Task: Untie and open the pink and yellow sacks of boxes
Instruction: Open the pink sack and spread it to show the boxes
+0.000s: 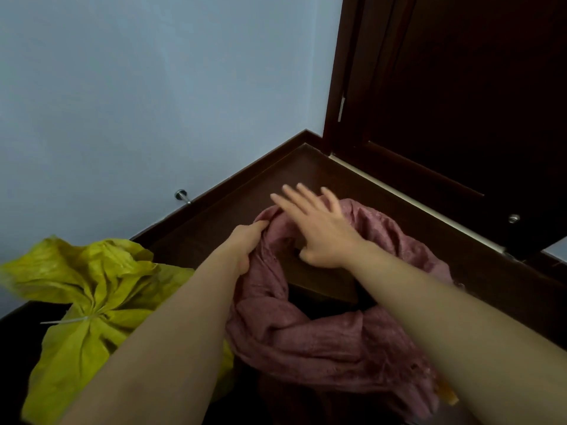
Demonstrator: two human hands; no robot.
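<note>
Meanwhile left hand (245, 243) grips the open pink sack (306, 335) rim; right hand (316, 231) spread flat, holding nothing.

Dark brown wooden floor (233, 207), running up to a pale blue wall and a dark door. On it, two sacks side by side, touching: yellow sack (76, 305) on the left, tied shut with a thin white tie (72, 320); pink sack (322, 338) on the right, its top open wide. Brown box (322, 279) inside the pink sack.
</note>
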